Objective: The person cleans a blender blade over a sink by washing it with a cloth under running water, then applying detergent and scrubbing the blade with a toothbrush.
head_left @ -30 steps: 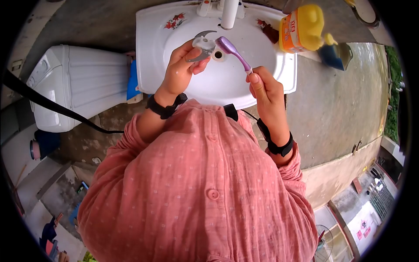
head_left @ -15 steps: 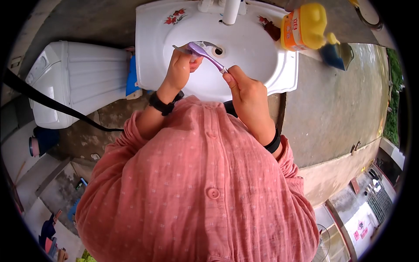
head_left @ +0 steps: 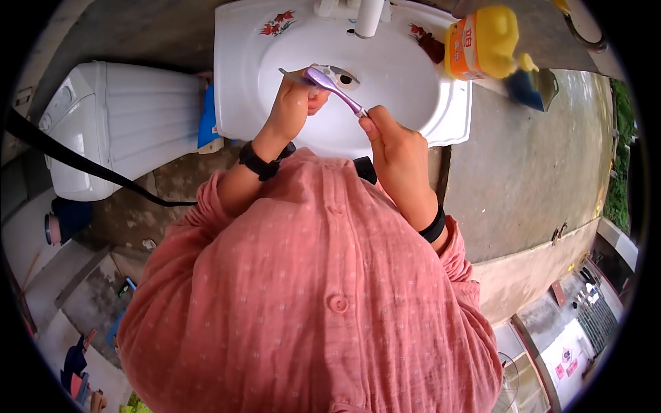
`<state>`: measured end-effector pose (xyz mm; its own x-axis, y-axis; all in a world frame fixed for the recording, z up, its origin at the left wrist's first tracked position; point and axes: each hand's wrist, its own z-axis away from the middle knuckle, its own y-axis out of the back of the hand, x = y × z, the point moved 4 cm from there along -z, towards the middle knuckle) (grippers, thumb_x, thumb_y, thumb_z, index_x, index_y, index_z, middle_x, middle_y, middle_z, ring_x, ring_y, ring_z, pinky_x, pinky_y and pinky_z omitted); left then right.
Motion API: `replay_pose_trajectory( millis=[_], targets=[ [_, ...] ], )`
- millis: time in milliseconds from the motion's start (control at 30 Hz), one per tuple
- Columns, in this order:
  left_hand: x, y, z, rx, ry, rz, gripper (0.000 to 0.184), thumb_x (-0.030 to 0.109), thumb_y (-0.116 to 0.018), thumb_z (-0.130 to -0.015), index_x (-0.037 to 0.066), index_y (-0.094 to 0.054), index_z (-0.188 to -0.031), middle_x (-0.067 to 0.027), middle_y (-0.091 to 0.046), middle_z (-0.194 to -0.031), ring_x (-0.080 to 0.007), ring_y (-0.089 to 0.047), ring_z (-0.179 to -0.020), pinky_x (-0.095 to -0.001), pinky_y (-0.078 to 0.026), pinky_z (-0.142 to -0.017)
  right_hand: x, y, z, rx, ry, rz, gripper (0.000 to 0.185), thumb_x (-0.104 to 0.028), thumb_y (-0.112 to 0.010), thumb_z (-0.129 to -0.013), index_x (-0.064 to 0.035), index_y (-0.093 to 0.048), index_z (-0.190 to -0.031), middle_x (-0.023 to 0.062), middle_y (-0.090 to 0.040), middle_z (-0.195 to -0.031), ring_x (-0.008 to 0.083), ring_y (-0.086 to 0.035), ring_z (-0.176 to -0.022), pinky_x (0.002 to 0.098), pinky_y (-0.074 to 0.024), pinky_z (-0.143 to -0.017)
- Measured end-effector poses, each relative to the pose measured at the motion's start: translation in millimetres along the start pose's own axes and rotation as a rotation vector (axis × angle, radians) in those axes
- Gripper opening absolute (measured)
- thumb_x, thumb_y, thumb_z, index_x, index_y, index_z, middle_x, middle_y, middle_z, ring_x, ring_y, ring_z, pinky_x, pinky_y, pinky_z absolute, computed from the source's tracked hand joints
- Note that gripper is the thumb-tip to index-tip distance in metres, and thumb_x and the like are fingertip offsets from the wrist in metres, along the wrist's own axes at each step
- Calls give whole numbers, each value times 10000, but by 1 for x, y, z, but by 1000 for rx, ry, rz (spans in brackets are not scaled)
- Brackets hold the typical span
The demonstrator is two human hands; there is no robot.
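Note:
Over the white sink [head_left: 241,103], my left hand [head_left: 292,103] is closed on a grey metal blade piece [head_left: 336,71], whose curved tips stick out on both sides of the fingers. My right hand [head_left: 394,148] grips the handle end of a purple toothbrush [head_left: 339,91]. The brush head lies over the middle of the blade piece, close to my left fingers; its bristles face down and are hidden. Just beyond the blade piece the drain hole shows in the basin.
A white faucet [head_left: 369,17] stands at the sink's back edge. On the back right corner is a yellow jug [head_left: 490,43], with a blue container [head_left: 529,89] beside it. A white washing machine [head_left: 141,127] stands to the left.
The blade piece has turned and come lower left since the first frame, and the toothbrush has moved left onto it. My right hand has followed leftward.

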<state>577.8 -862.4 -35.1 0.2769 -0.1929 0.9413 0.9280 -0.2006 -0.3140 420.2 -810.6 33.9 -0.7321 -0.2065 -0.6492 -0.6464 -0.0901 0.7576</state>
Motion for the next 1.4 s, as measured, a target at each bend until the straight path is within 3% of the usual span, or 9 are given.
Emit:
replay_pose_trajectory(
  millis=[167, 300, 433, 567, 700, 1033, 1133, 1267, 1400],
  targets=[
    [9, 1, 0, 17, -1, -88, 300, 183, -330, -881, 95, -279, -598, 29, -274, -493, -58, -209, -443, -231, -164, -418, 3, 2, 1, 4, -34, 9, 186, -210, -503, -877, -70, -447, -769, 86, -473, -516, 293, -468, -448, 379, -338, -416],
    [7, -7, -1, -5, -152, -271, 311, 183, -315, -886, 85, -281, -593, 28, -269, -493, -62, -209, -444, -234, -165, -424, -3, 4, -6, 40, 47, 27, 184, -210, -507, -874, -71, -448, -769, 88, -472, -516, 298, -470, -452, 378, -338, -416],
    [9, 4, -4, 72, -8, -87, 316, 188, -316, -890, 84, -277, -594, 28, -268, -493, -64, -203, -438, -234, -167, -423, 4, 1, -7, 14, 19, 49, 188, -211, -514, -869, -70, -445, -767, 91, -473, -517, 304, -468, -452, 380, -335, -416],
    [5, 7, -8, 3, -157, -126, 319, 191, -322, -904, 98, -281, -602, 34, -271, -494, -58, -199, -437, -230, -160, -412, 0, -1, -12, 35, 70, 43, 199, -218, -519, -866, -70, -438, -760, 90, -472, -516, 305, -470, -451, 383, -335, -416],
    [2, 5, -6, 13, -117, -125, 329, 194, -328, -909, 92, -286, -599, 33, -274, -494, -58, -207, -441, -228, -166, -418, 5, -2, -9, 11, 36, 43, 202, -217, -522, -864, -70, -435, -756, 88, -468, -512, 300, -472, -449, 381, -335, -414],
    [6, 2, -2, 56, -255, -310, 253, 147, -331, -890, 49, -384, -663, 26, -326, -519, -53, -249, -469, -216, -197, -440, -3, 3, -11, 26, 61, 75, 202, -213, -525, -864, -65, -435, -759, 82, -471, -507, 293, -470, -438, 370, -337, -407],
    [15, 10, -3, 179, -242, -324, 327, 216, -345, -910, 16, -454, -675, -6, -391, -511, -77, -320, -476, -238, -260, -454, 0, 2, -5, 25, 59, 90, 201, -217, -525, -864, -65, -438, -765, 86, -476, -513, 301, -468, -442, 374, -341, -411],
    [9, 7, -3, 141, -280, -361, 326, 217, -336, -902, -6, -503, -733, -19, -414, -508, -88, -338, -464, -241, -268, -444, -1, 1, -11, 6, 42, 81, 197, -220, -520, -868, -64, -443, -775, 94, -482, -524, 317, -463, -450, 379, -345, -419],
    [30, -2, 1, 182, -329, -375, 264, 165, -326, -875, 4, -465, -718, 4, -333, -500, -71, -260, -463, -236, -196, -438, 4, 9, -17, 41, -70, -6, 188, -218, -499, -885, -62, -457, -788, 110, -450, -503, 310, -438, -436, 375, -323, -416]
  ],
)
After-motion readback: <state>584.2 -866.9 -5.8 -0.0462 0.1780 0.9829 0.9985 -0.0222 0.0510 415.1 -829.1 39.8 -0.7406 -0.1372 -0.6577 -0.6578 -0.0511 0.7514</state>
